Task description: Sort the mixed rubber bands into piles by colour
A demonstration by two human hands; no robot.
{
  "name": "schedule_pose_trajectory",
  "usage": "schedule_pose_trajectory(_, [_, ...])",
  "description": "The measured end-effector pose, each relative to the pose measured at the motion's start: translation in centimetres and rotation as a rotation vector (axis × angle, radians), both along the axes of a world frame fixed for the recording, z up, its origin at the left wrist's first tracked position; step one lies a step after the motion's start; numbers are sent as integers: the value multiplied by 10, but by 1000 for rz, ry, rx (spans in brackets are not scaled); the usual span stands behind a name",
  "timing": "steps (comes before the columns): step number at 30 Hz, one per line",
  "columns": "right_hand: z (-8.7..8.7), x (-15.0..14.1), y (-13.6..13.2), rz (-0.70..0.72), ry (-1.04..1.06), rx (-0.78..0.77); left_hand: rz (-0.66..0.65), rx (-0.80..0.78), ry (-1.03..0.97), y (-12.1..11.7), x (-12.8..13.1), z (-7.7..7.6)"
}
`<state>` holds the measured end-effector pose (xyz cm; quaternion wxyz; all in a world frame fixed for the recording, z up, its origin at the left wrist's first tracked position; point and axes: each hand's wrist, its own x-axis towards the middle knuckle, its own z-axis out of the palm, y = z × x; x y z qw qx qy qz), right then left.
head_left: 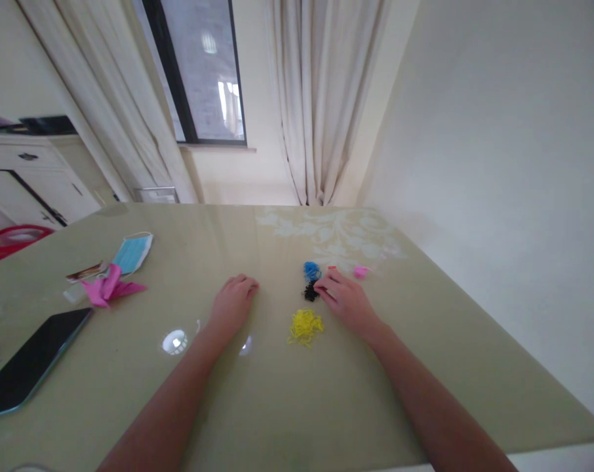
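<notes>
Small heaps of tiny rubber bands lie on the glossy green table: a yellow heap, a black heap, a blue heap and a pink heap. My right hand rests beside the black heap, its fingertips pinched together at the heap's edge. What they pinch is too small to see. My left hand lies on the table to the left of the heaps, fingers curled under, touching none of them.
At the left lie a dark tablet, a crumpled pink wrapper, a blue face mask and a small card. A white wall runs close along the table's right edge. Curtains and a window stand beyond the far edge.
</notes>
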<state>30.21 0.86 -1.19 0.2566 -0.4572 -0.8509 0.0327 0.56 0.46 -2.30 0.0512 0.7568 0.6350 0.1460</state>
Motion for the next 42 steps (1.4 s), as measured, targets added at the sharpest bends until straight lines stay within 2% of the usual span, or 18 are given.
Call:
schedule_pose_trajectory(4, [-6,-2,3,-35,-132,16,28,14,66,1,2,-1])
schedule_pose_trajectory(8, [-3,2,3,-66,-55,54,26,70,51,-2,4,-3])
schedule_pose_trajectory(10, [1,2,1,-77,39,68,19,95,-125,-3,7,-2])
schedule_pose_trajectory(15, [9,-14,-12,26,343,6,-88,8,-802,-10,20,6])
schedule_pose_trajectory(19, [10,-35,-26,120,486,-79,-217,-69,-1007,-25,38,11])
schedule_pose_trajectory(24, [9,-43,-35,140,558,-134,-265,-111,-1014,-38,53,11])
schedule_pose_trajectory(33, [17,-40,-35,114,680,-278,-287,-165,-998,-42,55,16])
schedule_pose_trajectory(37, [19,-37,-34,116,736,-332,-257,-157,-957,-45,59,21])
schedule_pose_trajectory(40, [25,-29,-32,129,778,-351,-249,-134,-874,-44,56,27])
schedule_pose_trajectory(42, [33,-21,-32,154,856,-386,-229,-69,-717,-41,46,31])
